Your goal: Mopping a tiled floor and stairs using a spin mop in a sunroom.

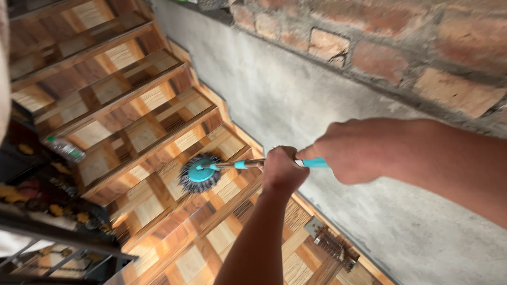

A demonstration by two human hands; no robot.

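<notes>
Both hands closed on the mop handle (pixel 248 164): left hand (pixel 282 170) lower for steering, right hand (pixel 346 150) higher on the teal sleeve for push. Each grip wraps the shaft. Mop head (pixel 200 173) rests flat on a tiled stair step (pixel 158 184), beside the grey wall (pixel 296 100).

Your left hand (pixel 282 169) reaches up from below, forearm near vertical, fingers curled shut; your right hand (pixel 346 150) comes in from the right, fist closed, forearm extended.
</notes>
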